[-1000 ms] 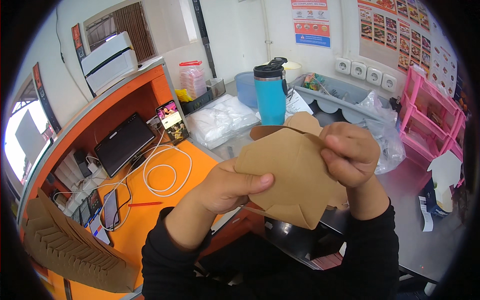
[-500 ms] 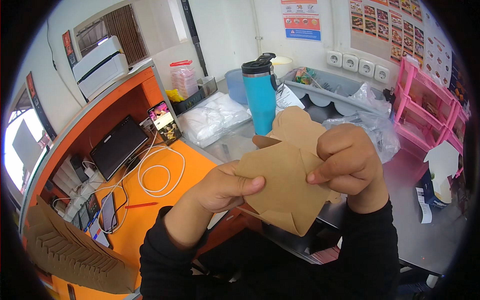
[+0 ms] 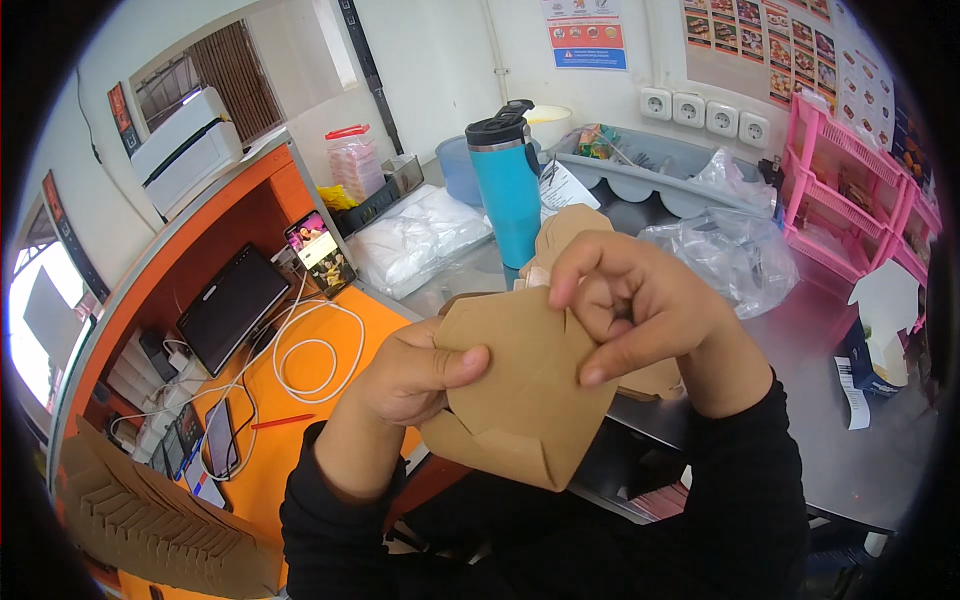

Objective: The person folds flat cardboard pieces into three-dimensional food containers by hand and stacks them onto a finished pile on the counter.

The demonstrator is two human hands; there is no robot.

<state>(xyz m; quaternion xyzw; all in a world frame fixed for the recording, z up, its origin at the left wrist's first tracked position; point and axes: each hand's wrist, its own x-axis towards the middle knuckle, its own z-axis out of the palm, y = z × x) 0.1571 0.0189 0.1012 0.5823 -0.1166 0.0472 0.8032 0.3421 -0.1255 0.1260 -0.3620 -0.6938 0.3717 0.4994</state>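
Note:
A partly folded brown cardboard food box [image 3: 520, 370] is held up in front of me, its creased side facing me. My left hand [image 3: 415, 375] is closed on its left edge, thumb pressed flat on the near face and fingers hidden behind. At the upper right edge, my right hand [image 3: 640, 310] touches the cardboard with curled fingers, the index at the top corner and the thumb near the right side. Behind the right hand lie more flat brown box pieces [image 3: 570, 228]. A turquoise tumbler [image 3: 507, 195] with a black lid stands just beyond.
An orange desk [image 3: 330, 345] on the left carries a tablet [image 3: 235, 305], phones and white cables. Stacked brown boxes [image 3: 150, 510] stand at lower left. Farther back are a plastic bag pack [image 3: 420, 240] and a grey tray [image 3: 640, 180]; a pink rack [image 3: 840, 190] and opened box [image 3: 880, 340] are right.
The cardboard box has shifted left and slightly down with my left hand. My right hand has loosened from a tight pinch, its index finger now up at the box's top corner.

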